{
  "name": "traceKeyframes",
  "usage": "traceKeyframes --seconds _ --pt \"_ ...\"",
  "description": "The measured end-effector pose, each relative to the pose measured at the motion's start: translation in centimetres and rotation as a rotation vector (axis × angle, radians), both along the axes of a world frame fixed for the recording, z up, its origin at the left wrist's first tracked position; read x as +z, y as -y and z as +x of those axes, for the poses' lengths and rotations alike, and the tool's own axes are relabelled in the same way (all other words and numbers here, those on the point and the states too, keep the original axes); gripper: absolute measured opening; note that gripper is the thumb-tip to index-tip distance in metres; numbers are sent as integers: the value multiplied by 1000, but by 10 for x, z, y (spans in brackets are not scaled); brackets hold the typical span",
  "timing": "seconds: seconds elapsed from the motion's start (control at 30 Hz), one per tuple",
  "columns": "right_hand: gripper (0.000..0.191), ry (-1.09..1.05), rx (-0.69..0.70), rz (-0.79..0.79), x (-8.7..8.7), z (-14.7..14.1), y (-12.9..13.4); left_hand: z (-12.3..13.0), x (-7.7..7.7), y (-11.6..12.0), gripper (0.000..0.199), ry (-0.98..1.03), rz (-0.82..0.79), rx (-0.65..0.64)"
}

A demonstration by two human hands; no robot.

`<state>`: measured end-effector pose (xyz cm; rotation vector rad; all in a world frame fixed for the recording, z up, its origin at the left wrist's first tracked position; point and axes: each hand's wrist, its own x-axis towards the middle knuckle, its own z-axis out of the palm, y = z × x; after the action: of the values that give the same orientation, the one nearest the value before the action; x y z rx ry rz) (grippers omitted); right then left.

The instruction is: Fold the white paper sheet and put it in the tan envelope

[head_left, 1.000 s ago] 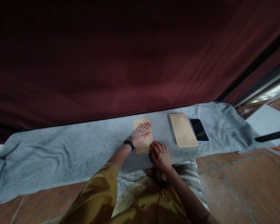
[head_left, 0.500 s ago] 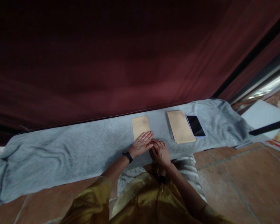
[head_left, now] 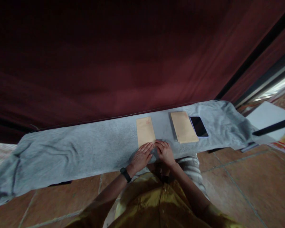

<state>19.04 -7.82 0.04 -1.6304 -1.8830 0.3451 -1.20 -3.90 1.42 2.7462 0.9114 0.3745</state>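
A tan paper envelope (head_left: 145, 129) with a small reddish mark near its far right corner lies flat on the grey cloth in front of me. At its near edge is my left hand (head_left: 141, 155), wearing a dark wristwatch, its fingers bent and pressed together on the paper. My right hand (head_left: 165, 153) pinches at the near right corner, fingertips almost touching those of the left. Both thumbs are mostly hidden, and so is the near end of the envelope under the fingers.
To the right lies a stack of similar envelopes (head_left: 184, 128), with a dark-screened phone (head_left: 199, 126) in a purple case beside it. The grey cloth (head_left: 97, 142) covers a long narrow bench against a dark red panel (head_left: 137, 72). A white sheet (head_left: 267, 118) is at far right.
My left hand has drawn back from lying flat over the envelope to its near edge, fingers now bent, uncovering more paper. My right hand stays close to the same corner.
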Motion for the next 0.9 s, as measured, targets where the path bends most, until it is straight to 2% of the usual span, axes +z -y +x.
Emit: traceKeyframes --seconds 0.23,0.47,0.6,0.77,0.9 --pt "37 16 81 -4 1 8 2 0 -3 -11 30 256 -65 142" --pt "23 7 -37 -14 1 0 -6 4 -2 -20 22 328 -91 225" --pt "29 31 -94 14 1 -8 -6 7 -1 -20 23 309 -98 285" --pt "42 125 118 89 1 -25 4 11 0 -18 30 276 -133 265" --pt "49 226 122 59 2 -35 6 13 0 -22 35 207 -88 297"
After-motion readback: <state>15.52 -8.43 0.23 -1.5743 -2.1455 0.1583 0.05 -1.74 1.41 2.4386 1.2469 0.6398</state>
